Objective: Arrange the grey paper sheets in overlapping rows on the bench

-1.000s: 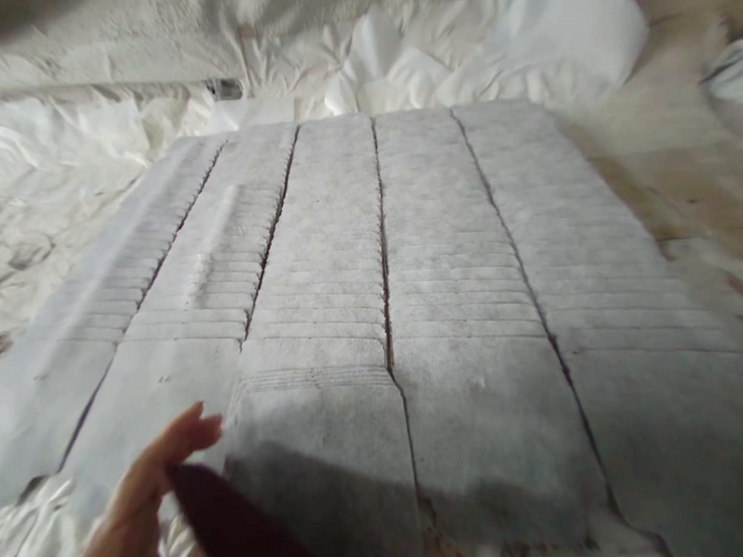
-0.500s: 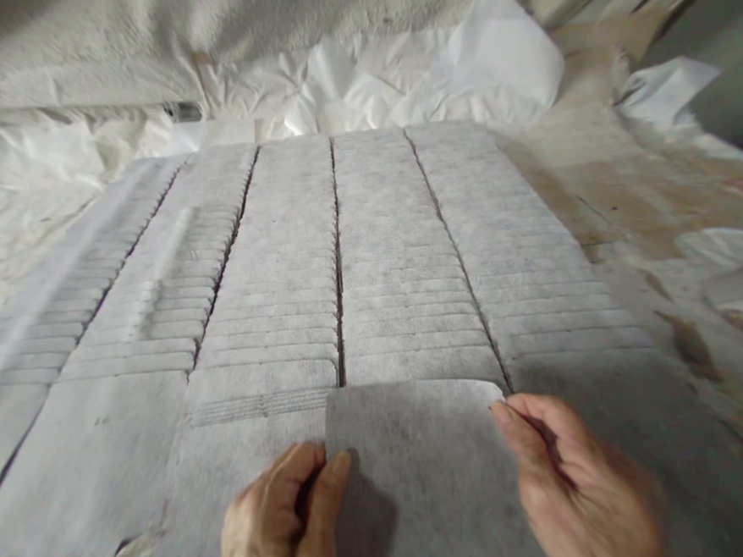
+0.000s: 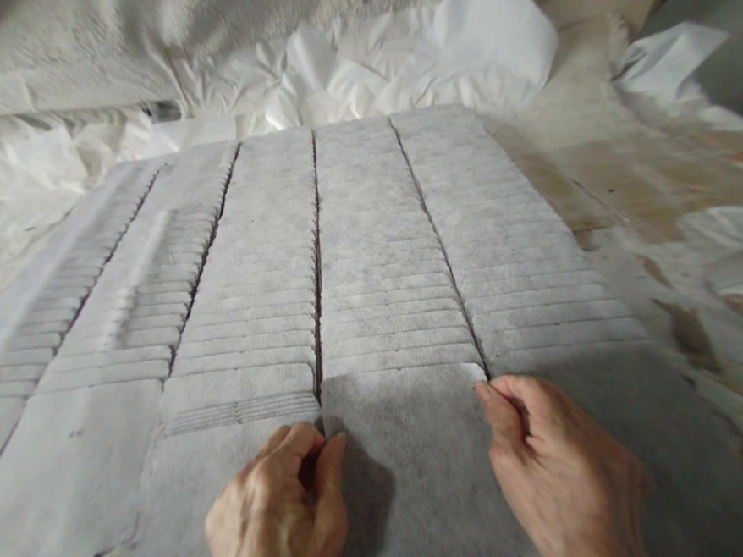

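- The grey fabric sheet [image 3: 423, 470] lies at the near end of the fourth row from the left, its far edge over the overlapping sheets [image 3: 392, 311] of that row.
- The left hand [image 3: 277, 510] pinches the sheet's left edge between thumb and bent forefinger, a little below the far left corner.
- The right hand [image 3: 566, 464] pinches the far right corner between thumb and forefinger; that corner curls up slightly and catches the light.
- The sheet looks thin, matt and felt-like, so it is probably very light, with little weight to work against.
- It should be soft and limp: it spans flat between two grips, but from one corner it would likely sag or fold.
- The dull, fibrous face should give fair grip and may drag on the layers beneath rather than slide freely.
- It seems unlikely to break, though a hard tug could stretch or crease it, and tight pinching could mark the edge.
- The best holds are the two far corners or the side edges just below them, taken lightly with the fingertips and with even tension.
- Fingers near the dark gap [image 3: 319, 358] on the left could disturb neighbouring layers.
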Available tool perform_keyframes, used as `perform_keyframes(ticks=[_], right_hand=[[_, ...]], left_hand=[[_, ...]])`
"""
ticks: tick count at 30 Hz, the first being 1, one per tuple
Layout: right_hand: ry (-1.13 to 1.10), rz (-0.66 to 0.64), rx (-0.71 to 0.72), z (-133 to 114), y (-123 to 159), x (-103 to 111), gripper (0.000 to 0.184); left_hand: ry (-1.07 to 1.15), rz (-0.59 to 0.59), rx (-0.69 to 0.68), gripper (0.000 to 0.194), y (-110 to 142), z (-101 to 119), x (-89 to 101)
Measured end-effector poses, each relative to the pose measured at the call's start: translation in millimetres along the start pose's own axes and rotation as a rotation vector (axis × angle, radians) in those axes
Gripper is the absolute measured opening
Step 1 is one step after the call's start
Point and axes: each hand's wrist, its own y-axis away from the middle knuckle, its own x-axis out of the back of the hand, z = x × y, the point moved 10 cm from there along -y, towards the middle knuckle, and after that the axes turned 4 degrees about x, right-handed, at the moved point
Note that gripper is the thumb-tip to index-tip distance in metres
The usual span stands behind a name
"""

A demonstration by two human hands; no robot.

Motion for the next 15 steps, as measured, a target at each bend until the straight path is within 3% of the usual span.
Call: perform_keyframes(ticks=[5, 11, 15], right_hand=[[-0.043, 0.012, -0.037, 4, 6, -2, 0.050], [-0.075, 0.031, -0.076, 6, 9, -3, 0.043], [-0.087, 0.015, -0.083, 8, 7, -5, 0.043]], left_hand=[[-0.074, 0.011, 0.036, 0.035, 2, -1, 0.8], [-0.149, -0.136, 0.151, 0.035, 1, -14, -13.9], [-0.140, -0.148, 0.177, 0.035, 2, -15, -13.0]])
